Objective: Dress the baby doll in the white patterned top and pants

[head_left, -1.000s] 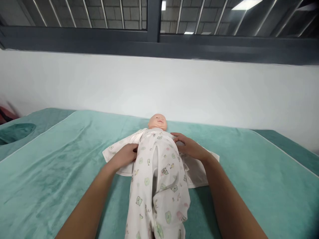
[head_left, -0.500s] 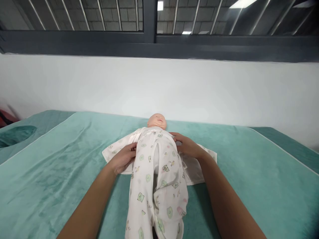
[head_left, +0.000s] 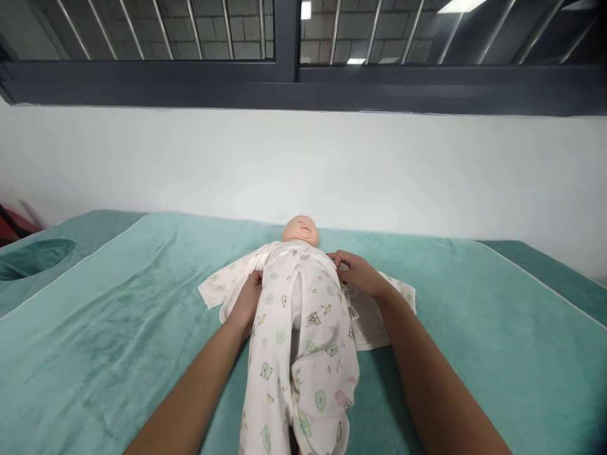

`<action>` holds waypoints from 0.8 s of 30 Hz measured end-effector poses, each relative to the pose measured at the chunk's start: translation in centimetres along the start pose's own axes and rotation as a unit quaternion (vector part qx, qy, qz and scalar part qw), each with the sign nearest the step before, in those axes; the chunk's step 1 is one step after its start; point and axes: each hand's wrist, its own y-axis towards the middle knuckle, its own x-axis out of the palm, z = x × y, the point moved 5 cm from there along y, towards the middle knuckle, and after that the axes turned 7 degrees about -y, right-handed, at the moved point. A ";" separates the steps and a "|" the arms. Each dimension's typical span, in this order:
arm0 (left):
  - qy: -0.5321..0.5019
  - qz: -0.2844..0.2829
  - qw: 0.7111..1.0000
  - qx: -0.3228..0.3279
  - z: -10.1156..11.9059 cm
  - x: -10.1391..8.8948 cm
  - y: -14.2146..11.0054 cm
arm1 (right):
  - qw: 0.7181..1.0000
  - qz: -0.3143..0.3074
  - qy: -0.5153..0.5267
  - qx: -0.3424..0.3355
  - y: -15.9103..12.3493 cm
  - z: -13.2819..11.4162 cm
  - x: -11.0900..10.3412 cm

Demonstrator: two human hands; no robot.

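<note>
The bed (head_left: 474, 328) spans the frame from the left edge to the right, its far edge running across the middle. Its plush cover is pale green in the center, with darker green ends beyond pale seams (head_left: 107, 244) at left and right. An oval hollow (head_left: 35, 258) dips into the left end, near the frame's edge. Creases run across the pale green at lower left. The doll (head_left: 300, 230) lies in the center, its head by the far edge. The white printed shirt (head_left: 220, 284) spreads out to both sides, and the printed trousers (head_left: 270, 354) stretch from below the doll's head to the bottom of the frame.
</note>
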 end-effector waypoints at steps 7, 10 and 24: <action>0.140 0.059 0.982 0.110 -1.9 -1.1 2.2 | 1.000 0.022 -0.013 0.001 0.1 0.1 0.0; 0.144 0.062 0.981 0.114 -1.9 -1.2 2.2 | 1.000 0.019 -0.007 -0.015 0.1 0.3 0.0; 0.040 0.075 0.992 0.098 -1.5 -2.1 0.4 | 0.960 0.248 -0.121 -0.054 -6.9 -3.4 1.3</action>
